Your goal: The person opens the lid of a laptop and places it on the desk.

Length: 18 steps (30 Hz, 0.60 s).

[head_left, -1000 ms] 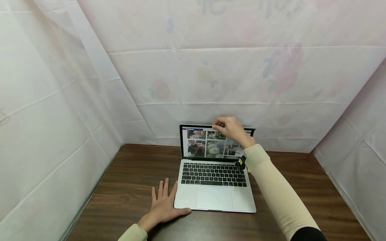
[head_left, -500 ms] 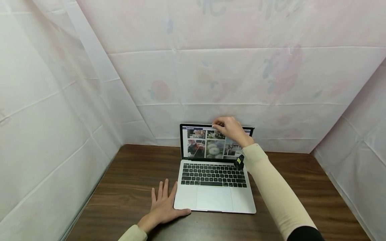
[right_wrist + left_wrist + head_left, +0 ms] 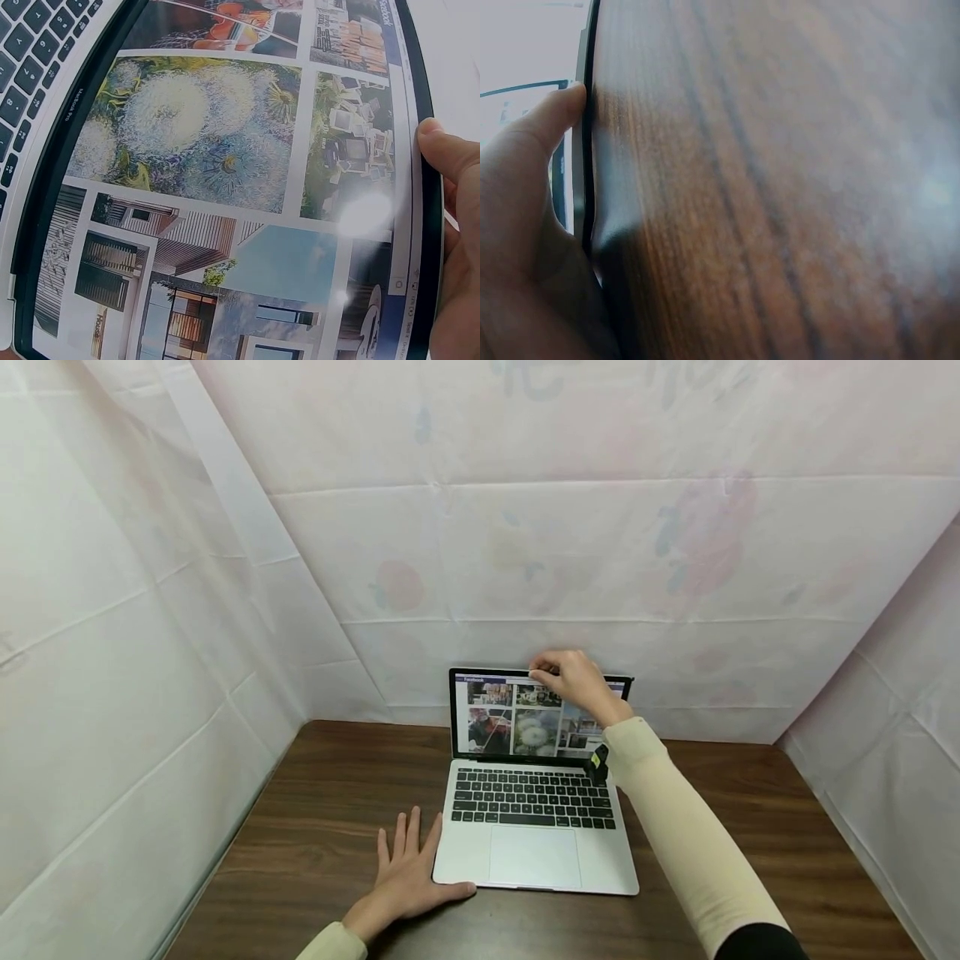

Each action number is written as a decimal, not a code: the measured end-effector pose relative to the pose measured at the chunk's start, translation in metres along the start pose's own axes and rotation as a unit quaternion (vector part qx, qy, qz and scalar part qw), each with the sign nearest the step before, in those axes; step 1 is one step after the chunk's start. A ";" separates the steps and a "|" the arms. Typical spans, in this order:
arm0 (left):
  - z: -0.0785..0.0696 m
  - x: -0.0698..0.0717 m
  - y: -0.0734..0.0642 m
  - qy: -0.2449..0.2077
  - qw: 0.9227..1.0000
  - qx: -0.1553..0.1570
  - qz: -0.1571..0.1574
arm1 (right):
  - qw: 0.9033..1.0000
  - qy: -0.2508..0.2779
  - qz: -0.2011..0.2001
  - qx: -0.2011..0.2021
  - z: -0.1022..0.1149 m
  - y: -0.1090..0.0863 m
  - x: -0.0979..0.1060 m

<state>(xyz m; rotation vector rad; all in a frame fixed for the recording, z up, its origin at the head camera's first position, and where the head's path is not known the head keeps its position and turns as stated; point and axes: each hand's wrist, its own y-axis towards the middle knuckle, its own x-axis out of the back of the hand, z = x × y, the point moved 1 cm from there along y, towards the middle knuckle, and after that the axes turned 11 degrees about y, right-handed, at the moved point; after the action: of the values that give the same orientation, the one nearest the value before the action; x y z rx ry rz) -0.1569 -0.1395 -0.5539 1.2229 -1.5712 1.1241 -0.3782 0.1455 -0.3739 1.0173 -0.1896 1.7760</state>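
Note:
A silver laptop (image 3: pixel 535 860) stands opened on the wooden table, its lit screen (image 3: pixel 202 142) showing a page of pictures. My right hand (image 3: pixel 573 683) pinches the top edge of the screen near its middle; in the right wrist view the thumb (image 3: pixel 450 150) lies on the black bezel and the other fingers are behind the lid. My left hand (image 3: pixel 408 877) rests at the front left corner of the laptop with fingers spread and straight on the table. Its thumb (image 3: pixel 551 116) lies along the front edge of the base.
The dark wood table (image 3: pixel 300 827) stretches to both sides of the laptop. A pale printed cloth (image 3: pixel 525 552) hangs right behind the screen, and more white cloth (image 3: pixel 127 693) encloses the left and right sides. A small black device (image 3: pixel 597 764) is at the right wrist.

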 end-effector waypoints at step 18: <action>0.000 0.002 -0.001 -0.012 1.000 -0.010 -0.009 | 1.000 -0.008 -0.007 0.008 -0.006 0.000 0.000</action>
<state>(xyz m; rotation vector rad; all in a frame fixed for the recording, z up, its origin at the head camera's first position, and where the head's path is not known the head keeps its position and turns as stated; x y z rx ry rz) -0.1566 -0.1403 -0.5525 1.2380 -1.5828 1.0835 -0.3819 0.1490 -0.3772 1.0415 -0.1787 1.7595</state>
